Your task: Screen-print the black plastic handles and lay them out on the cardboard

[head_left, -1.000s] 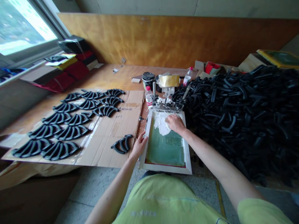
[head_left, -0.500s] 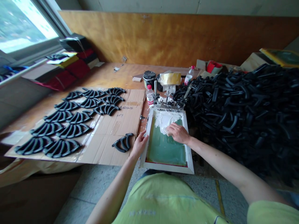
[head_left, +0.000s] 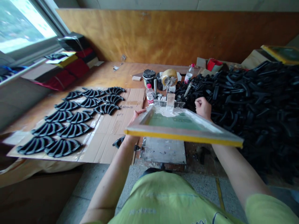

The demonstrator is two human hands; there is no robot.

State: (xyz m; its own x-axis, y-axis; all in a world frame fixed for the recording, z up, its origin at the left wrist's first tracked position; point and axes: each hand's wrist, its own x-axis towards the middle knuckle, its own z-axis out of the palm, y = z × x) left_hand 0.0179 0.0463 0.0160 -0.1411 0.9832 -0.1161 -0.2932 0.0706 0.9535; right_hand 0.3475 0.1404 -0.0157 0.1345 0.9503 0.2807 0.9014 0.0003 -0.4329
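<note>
A screen-printing frame (head_left: 184,135) with green mesh and a yellow front edge is tilted up, hinged at its far end. My left hand (head_left: 136,115) grips its left rail. White ink (head_left: 163,109) is smeared at the far end of the mesh, where a pale squeegee (head_left: 170,100) stands. Under the frame lies a bare grey base plate (head_left: 164,151). My right hand (head_left: 202,107) is curled closed beside the frame's far right corner, at the edge of the heap of black plastic parts (head_left: 252,102); what it holds is hidden.
Cardboard (head_left: 112,137) on the left carries rows of several black curved parts (head_left: 70,119); one more group (head_left: 119,141) lies near my left wrist. Behind the frame stand a black tin (head_left: 148,77), a tape roll (head_left: 169,77) and small bottles (head_left: 149,95). Red folders (head_left: 67,73) lie by the window.
The frame has swung up off the base plate, lifted by my left hand. My right hand left the mesh and moved back and right to the heap of black parts.
</note>
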